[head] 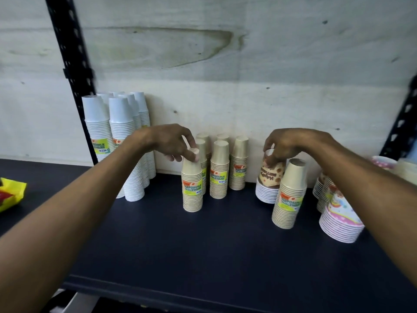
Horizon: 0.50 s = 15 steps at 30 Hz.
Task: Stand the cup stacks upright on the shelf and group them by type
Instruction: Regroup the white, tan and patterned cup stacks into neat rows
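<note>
Both forearms reach in, left hand (178,143) pinching a light tan stack (192,188) at its top, right hand (291,145) seemingly gripping the slippery printed stack (270,175) beside it.

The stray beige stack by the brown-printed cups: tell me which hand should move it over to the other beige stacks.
Right, probably. The stray beige stack stands directly below the right hand, which holds the brown-printed stack beside it. The left hand pinches the front beige stack, farther off.

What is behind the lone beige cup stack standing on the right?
Behind the beige cup stack stands a brown-printed cup stack, gripped by the right hand. Its lower right part is covered.
</note>
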Available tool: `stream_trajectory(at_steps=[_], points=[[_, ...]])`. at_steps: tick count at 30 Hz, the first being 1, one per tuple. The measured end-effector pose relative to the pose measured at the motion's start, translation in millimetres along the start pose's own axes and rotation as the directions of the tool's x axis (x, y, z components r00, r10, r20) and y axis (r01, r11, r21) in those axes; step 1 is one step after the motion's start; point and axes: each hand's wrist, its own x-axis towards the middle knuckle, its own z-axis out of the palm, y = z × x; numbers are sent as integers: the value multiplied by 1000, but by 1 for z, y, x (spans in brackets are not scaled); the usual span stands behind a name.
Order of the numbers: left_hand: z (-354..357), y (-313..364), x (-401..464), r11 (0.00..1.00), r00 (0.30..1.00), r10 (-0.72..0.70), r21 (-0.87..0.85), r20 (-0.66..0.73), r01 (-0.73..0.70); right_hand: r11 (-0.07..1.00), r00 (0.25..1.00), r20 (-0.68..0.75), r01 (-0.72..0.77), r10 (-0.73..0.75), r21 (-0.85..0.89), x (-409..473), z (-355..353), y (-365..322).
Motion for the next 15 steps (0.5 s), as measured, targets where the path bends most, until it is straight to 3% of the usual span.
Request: stream_trajectory(at_steps=[5,9,15], points=[[4,-1,6,999,1000,8,-41,-14,-9,994,995,-22,-99,100,40,12,9,22],[5,-4,7,998,1000,-2,-57,-15,1,985,995,-14,-92,95,146,12,12,26],[7,-2,5,999,1000,-6,-43,-8,6,981,992,-53,-105,115,163,11,6,24]])
